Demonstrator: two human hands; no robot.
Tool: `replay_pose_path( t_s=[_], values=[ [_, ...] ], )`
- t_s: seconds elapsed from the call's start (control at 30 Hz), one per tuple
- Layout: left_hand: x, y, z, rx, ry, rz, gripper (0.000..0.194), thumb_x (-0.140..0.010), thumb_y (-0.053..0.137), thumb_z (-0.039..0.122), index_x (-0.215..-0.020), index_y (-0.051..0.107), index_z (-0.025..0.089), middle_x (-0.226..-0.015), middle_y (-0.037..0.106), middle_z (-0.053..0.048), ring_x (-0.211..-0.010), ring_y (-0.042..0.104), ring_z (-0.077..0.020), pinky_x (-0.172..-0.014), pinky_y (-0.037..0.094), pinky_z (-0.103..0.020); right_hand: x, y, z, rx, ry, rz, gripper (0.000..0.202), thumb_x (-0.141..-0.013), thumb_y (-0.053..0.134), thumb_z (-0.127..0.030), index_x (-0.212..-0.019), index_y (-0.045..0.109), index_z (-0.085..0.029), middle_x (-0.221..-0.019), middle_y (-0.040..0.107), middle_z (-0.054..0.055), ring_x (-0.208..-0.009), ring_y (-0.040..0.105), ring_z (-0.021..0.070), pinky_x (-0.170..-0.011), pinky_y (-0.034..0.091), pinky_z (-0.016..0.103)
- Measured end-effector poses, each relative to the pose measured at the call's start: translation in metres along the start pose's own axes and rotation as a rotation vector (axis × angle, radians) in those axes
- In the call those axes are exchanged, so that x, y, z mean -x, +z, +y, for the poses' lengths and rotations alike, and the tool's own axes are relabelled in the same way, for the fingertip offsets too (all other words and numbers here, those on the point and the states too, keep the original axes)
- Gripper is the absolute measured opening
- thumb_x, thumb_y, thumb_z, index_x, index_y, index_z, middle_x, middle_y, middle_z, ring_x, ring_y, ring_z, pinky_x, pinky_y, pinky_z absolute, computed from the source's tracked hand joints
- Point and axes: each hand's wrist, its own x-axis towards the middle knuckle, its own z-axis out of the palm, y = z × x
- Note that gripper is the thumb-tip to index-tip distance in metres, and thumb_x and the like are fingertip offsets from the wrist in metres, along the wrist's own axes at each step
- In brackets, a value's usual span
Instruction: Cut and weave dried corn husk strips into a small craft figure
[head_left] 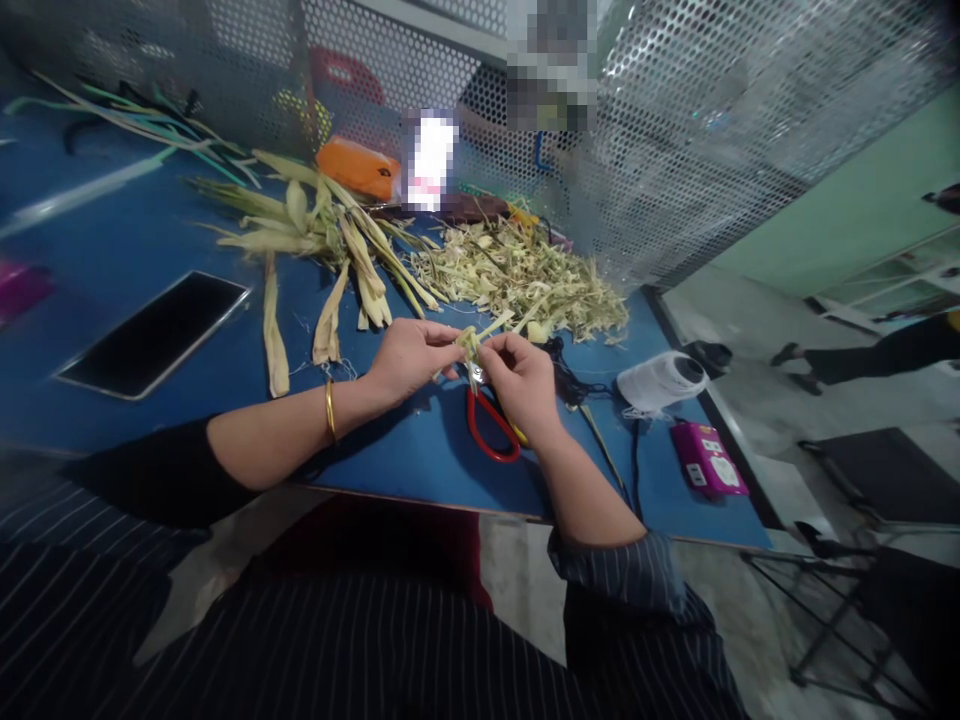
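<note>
Between my two hands is a small twisted piece of pale green corn husk (469,344), with a loose strip sticking out to the upper right. My left hand (411,362) pinches it from the left, thumb against fingers. From the other side my right hand (519,376) pinches it too, its fingers curled. Just below lies a pair of scissors (493,428) with red and yellow handles, partly hidden by my right hand. Several dried corn husks (298,222) lie beyond my left hand, and a heap of husk scraps (521,275) lies beyond my right.
On the blue table (405,455) are a dark phone (154,335), a white thread spool (660,382), a purple packet (709,458), black cord (574,375) and an orange pouch (358,168). A lit phone (433,160) stands upright near the perforated metal screen (660,120) at the back.
</note>
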Motion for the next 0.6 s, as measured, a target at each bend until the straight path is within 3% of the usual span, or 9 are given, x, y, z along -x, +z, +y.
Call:
replay_pose_path(
  t_s=[0.13,0.33,0.47,0.6],
  values=[
    [0.0005,-0.0002,-0.0015,-0.028,0.033,0.007,0.029,-0.074,0.072,0.024,-0.098,0.078,0.011,-0.072,0.073,-0.006,-0.051,0.061,-0.0090,-0.045,0.042,-0.018,0.0004,-0.0002,-0.0016,0.172,-0.110,0.043,0.019,-0.086,0.058,-0.030,-0.070,0.058,-0.019,-0.064,0.054,-0.002,-0.062,0.048,0.0116,-0.061,0.037,0.025],
    [0.0005,-0.0013,-0.0039,-0.112,0.088,-0.020,0.027,-0.076,0.068,0.025,-0.096,0.078,0.011,-0.073,0.074,-0.006,-0.052,0.064,-0.0103,-0.046,0.045,-0.018,0.0011,0.0006,-0.0019,0.239,-0.153,0.060,0.018,-0.086,0.057,-0.027,-0.070,0.057,-0.020,-0.067,0.056,-0.001,-0.065,0.050,0.0125,-0.063,0.039,0.026],
    [0.0001,-0.0014,-0.0088,-0.188,0.137,-0.053,0.023,-0.076,0.066,0.026,-0.091,0.078,0.013,-0.073,0.075,-0.005,-0.055,0.066,-0.0118,-0.049,0.048,-0.019,0.0018,0.0015,-0.0021,0.115,-0.087,0.038,0.007,-0.086,0.057,-0.028,-0.084,0.058,-0.021,-0.072,0.060,0.000,-0.064,0.056,0.0134,-0.062,0.044,0.027],
    [0.0023,-0.0016,-0.0064,-0.303,0.207,-0.077,0.019,-0.077,0.063,0.027,-0.082,0.078,0.016,-0.072,0.075,-0.003,-0.062,0.068,-0.0144,-0.054,0.049,-0.019,0.0010,0.0016,-0.0020,-0.102,0.006,-0.037,0.019,-0.086,0.057,-0.029,-0.104,0.058,-0.022,-0.071,0.061,-0.003,-0.060,0.061,0.0139,-0.062,0.049,0.028]
  ],
)
